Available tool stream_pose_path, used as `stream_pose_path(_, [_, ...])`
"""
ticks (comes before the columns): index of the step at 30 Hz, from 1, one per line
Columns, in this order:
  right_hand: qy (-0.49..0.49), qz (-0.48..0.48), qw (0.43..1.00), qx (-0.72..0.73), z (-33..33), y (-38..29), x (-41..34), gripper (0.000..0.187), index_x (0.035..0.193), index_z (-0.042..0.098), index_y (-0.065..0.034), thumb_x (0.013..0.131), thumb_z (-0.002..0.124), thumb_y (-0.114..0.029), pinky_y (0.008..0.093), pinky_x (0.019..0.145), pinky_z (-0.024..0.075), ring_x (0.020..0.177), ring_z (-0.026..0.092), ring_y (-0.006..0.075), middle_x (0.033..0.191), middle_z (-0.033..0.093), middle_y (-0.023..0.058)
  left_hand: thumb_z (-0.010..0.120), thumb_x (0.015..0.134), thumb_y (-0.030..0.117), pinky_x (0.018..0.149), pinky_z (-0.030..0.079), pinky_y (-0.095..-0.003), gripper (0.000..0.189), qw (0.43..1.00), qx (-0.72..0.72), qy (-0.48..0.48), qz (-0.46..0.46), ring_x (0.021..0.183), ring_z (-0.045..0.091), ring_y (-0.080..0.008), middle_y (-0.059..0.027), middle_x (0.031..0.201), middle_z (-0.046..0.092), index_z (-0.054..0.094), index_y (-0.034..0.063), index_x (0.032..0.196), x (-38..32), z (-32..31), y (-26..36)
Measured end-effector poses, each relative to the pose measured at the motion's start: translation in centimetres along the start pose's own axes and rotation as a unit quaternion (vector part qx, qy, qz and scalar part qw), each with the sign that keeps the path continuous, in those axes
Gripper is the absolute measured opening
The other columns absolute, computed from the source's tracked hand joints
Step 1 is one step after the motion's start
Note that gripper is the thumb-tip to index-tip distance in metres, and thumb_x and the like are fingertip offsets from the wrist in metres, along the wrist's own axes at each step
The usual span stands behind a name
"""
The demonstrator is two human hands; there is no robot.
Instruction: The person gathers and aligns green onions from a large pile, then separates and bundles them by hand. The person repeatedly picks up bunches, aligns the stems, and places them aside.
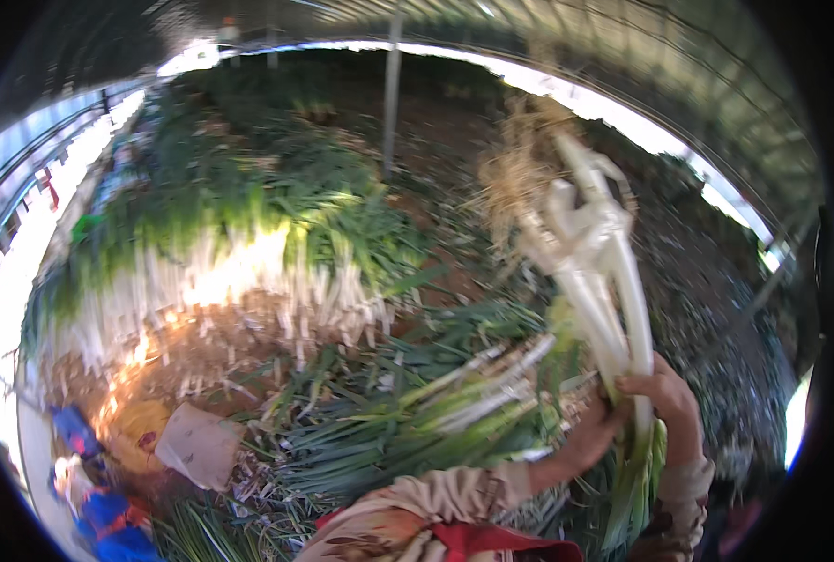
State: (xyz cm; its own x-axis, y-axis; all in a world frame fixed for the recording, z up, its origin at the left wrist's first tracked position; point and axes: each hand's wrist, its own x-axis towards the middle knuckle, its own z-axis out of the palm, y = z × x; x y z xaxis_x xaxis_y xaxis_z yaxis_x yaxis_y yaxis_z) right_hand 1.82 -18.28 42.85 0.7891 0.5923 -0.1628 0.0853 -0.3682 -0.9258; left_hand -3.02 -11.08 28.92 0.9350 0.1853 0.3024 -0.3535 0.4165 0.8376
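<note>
A small bunch of large Welsh onions [603, 302] stands upright before me, white shanks up and green leaves hanging below. Dry, straw-coloured roots [522, 168] spread at its top, blurred. My right hand [659, 393] is wrapped around the shanks from the right. From the left, my left hand [593, 425] grips the same bunch just lower, its fingers partly hidden behind the stalks. Beside my left forearm, more green onions [452, 407] lie in a pile with leaves towards the left.
A long row of onions [248, 260] with white ends towards me spans the left, partly sunlit. A yellow round object [136, 432], a pale flat piece [199, 446] and blue items [111, 520] lie lower left. A metal post [392, 98] rises behind. Trimmings litter the soil.
</note>
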Motion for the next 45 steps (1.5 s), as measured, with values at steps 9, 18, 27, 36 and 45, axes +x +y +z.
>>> stream_pose_path(9, [0.028, 0.306, 0.936, 0.174, 3.1, 11.0, -9.8, 0.052, 0.120, 0.057, 0.0036, 0.077, 0.069, -0.021, 0.0308, 0.070, 0.0523, 0.096, 0.060, 0.0167, 0.104, 0.064, 0.0119, 0.072, 0.084, 0.035, 0.053, 0.049, -0.0325, 0.069, 0.917, 0.393, 0.028, 0.055, 0.060, 0.064, -0.0226, -0.0123, 0.076, 0.065, 0.041, -0.0005, 0.135, -3.3, -9.0, -2.9])
stream_pose_path(18, [0.065, 0.303, 0.919, 0.245, 9.1, 19.6, -12.6, 0.049, 0.123, 0.055, 0.0020, 0.081, 0.066, -0.021, 0.0284, 0.078, 0.0453, 0.087, 0.057, 0.0160, 0.099, 0.062, 0.0078, 0.069, 0.084, 0.024, 0.048, 0.046, -0.0363, 0.023, 0.853, 0.486, -0.094, 0.168, 0.054, 0.062, -0.0287, -0.0110, 0.063, 0.062, 0.070, 0.0101, 0.102, -3.2, -10.3, -5.1])
stream_pose_path(27, [0.004, 0.311, 0.913, 0.264, 9.1, 19.1, -15.7, 0.055, 0.125, 0.054, 0.0027, 0.078, 0.071, -0.020, 0.0293, 0.090, 0.0436, 0.100, 0.058, 0.0163, 0.111, 0.063, 0.0093, 0.062, 0.085, 0.002, 0.047, 0.046, -0.0337, 0.012, 0.819, 0.556, 0.119, -0.079, 0.061, 0.063, -0.0203, -0.0110, 0.074, 0.067, 0.063, 0.0045, 0.097, 2.7, -27.3, -0.7])
stream_pose_path(36, [0.033, 0.336, 0.907, 0.251, 9.4, 23.5, -18.1, 0.057, 0.128, 0.051, -0.0007, 0.076, 0.072, -0.013, 0.0279, 0.090, 0.0446, 0.105, 0.055, 0.0164, 0.112, 0.060, 0.0071, 0.063, 0.075, 0.003, 0.057, 0.049, -0.0297, 0.019, 0.821, 0.552, 0.147, -0.005, 0.060, 0.061, -0.0149, -0.0063, 0.063, 0.064, 0.069, 0.0037, 0.093, -3.4, -25.3, -3.2])
stream_pose_path(45, [0.015, 0.356, 0.894, 0.270, 9.7, 23.5, -16.1, 0.060, 0.132, 0.049, -0.0008, 0.078, 0.073, -0.013, 0.0295, 0.094, 0.0427, 0.104, 0.056, 0.0178, 0.114, 0.060, 0.0086, 0.076, 0.080, 0.029, 0.051, 0.045, -0.0324, 0.033, 0.937, 0.333, -0.010, -0.106, 0.054, 0.058, -0.0203, -0.0113, 0.069, 0.059, 0.058, 0.0029, 0.092, -10.0, -14.8, -4.6])
